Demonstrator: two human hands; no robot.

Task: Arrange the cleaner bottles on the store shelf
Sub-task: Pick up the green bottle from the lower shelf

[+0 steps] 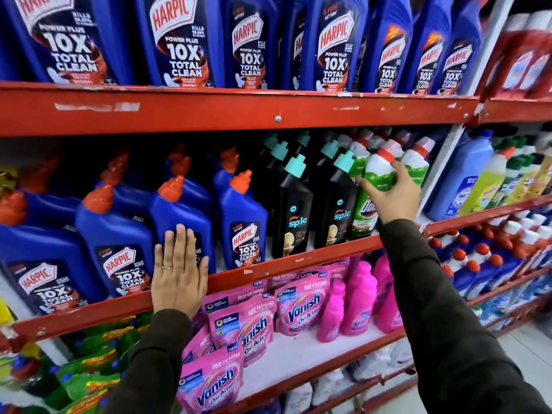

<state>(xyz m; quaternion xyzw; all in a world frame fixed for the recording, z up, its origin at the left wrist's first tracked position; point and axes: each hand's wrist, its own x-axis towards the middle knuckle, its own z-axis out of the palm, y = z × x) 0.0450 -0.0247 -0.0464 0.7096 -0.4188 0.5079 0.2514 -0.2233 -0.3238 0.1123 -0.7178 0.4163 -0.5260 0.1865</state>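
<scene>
**Two Hands on the Middle Shelf**

Two hands are up at the red middle shelf (227, 279), and only the head view shows them.

From the middle of the view, the right hand (391, 198) is at about 2 o'clock. Its fingers are bent around the neck of a green bottle (378, 171) with a white top and a red cap. It looks like it is gripping the bottle, but the palm hides part of the hold. The bottle stands up tall, and its neck leans a bit toward 1 o'clock. More green bottles stand close on both sides and behind it, so there is not much room there. A white shelf post (442, 162) is just past them at 3 o'clock. At 9 o'clock from this hand stand the black bottles (294, 216) with teal caps, touching the green row.

The left hand (179, 273) is at about 7 o'clock. It is flat and open, fingers straight and near each other, and it holds nothing. It presses on the front of a blue bottle (179, 216) and lies over the shelf's front edge.

The right hand is the one nearer the green bottle, so I think it will do the next move. The shelf above hangs low over the caps, so lifting high would bump. Pulling straight out to the front is the clear way.
</scene>
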